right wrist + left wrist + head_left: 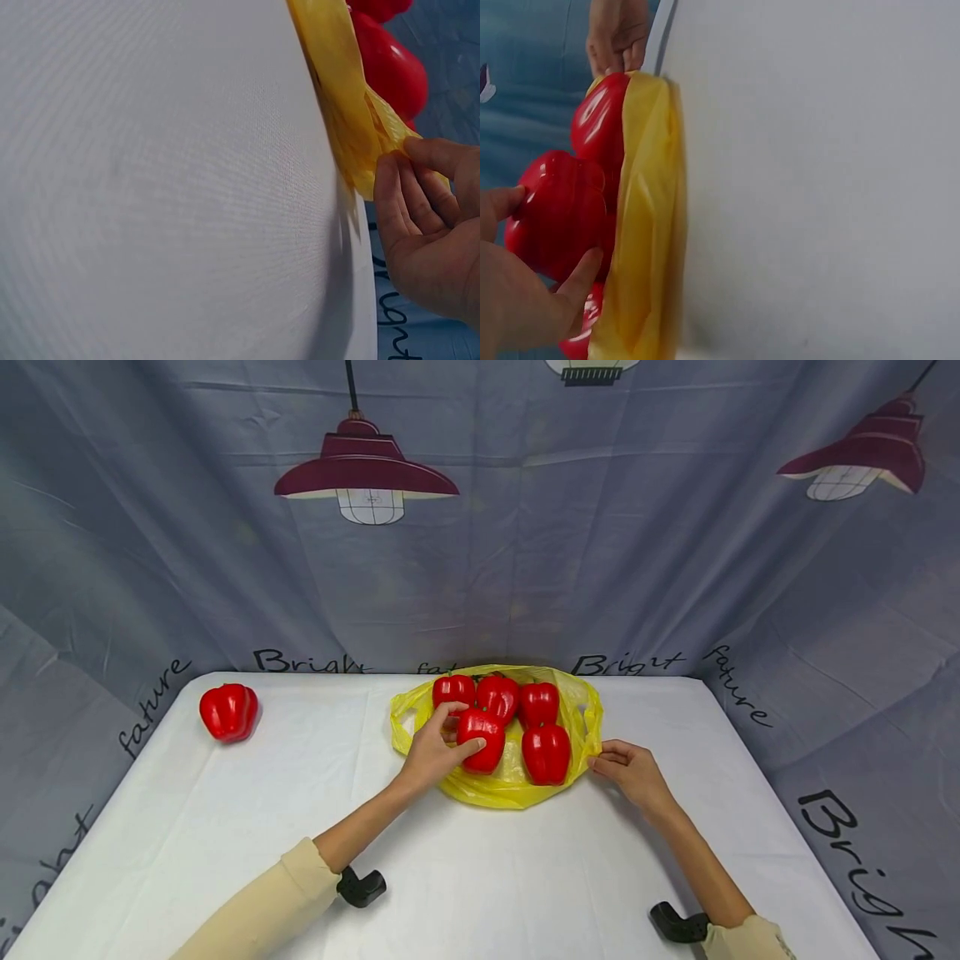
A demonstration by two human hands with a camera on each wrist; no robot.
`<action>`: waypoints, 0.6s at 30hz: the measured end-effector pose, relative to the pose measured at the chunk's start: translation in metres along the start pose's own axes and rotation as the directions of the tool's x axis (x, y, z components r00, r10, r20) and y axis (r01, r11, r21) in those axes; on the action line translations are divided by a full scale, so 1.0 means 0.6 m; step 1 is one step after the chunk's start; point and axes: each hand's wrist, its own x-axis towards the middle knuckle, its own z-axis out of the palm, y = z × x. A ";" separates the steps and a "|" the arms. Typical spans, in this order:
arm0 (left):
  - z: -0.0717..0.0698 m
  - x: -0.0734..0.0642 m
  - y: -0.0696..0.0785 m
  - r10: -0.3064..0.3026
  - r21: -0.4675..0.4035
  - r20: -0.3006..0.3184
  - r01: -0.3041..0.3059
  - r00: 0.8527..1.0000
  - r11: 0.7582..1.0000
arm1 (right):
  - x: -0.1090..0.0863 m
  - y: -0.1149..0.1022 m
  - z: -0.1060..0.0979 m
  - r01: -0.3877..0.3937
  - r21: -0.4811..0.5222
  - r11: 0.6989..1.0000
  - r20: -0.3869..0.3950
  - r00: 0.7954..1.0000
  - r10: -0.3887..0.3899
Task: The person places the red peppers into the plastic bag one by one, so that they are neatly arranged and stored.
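Note:
A yellow plastic bag [495, 795] lies spread at the back middle of the table, with several red bell peppers in it. My left hand [437, 745] grips one bell pepper [482, 742] between thumb and fingers, at the front left of the bag's opening. In the left wrist view this bell pepper [559, 214] overlaps others behind it. At the bag's right edge, my right hand [630, 768] pinches the rim. The right wrist view shows the thumb and fingertips on the yellow plastic [352, 127]. Another bell pepper [546, 753] sits in the bag near that hand.
A single bell pepper [228, 712] stands apart at the table's back left corner. White cloth covers the table [525, 885]. A grey printed curtain [510, 543] hangs right behind the back edge and along both sides.

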 end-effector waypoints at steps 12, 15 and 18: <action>0.044 -0.005 -0.012 -0.005 -0.034 0.018 0.006 1.000 0.999 | 0.015 0.023 0.000 -0.003 0.016 1.000 0.003 1.000 0.003; 0.051 -0.005 -0.015 -0.003 -0.039 0.021 0.004 1.000 0.999 | 0.013 0.020 0.000 -0.009 0.020 1.000 0.006 1.000 0.009; 0.055 -0.006 -0.018 -0.002 -0.050 0.023 0.004 1.000 0.999 | 0.011 0.014 0.000 -0.019 0.021 1.000 0.009 1.000 0.019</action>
